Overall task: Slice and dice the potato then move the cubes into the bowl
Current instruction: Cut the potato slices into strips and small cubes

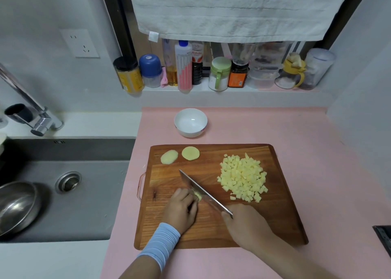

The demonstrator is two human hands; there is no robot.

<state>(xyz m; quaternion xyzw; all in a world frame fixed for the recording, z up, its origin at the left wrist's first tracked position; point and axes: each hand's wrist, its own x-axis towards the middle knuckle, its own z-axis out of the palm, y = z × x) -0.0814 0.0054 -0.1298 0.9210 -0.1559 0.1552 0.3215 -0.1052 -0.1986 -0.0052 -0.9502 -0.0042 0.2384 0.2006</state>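
On the wooden cutting board (211,232), my left hand (182,210) presses down on a small potato piece (198,196), mostly hidden under the fingers. My right hand (245,223) grips the handle of a knife (203,192), whose blade lies against the piece's right side. A pile of potato cubes (243,178) sits on the board's right half. Two potato end slices (169,157) (190,153) lie at the board's far left corner. A white bowl (190,121) stands empty on the pink mat beyond the board.
A grey sink (63,194) with a steel bowl (17,204) lies to the left, the faucet (31,111) above it. Bottles and jars (186,67) line the ledge behind. A towel (232,10) hangs overhead. The pink mat (317,152) surrounds the board.
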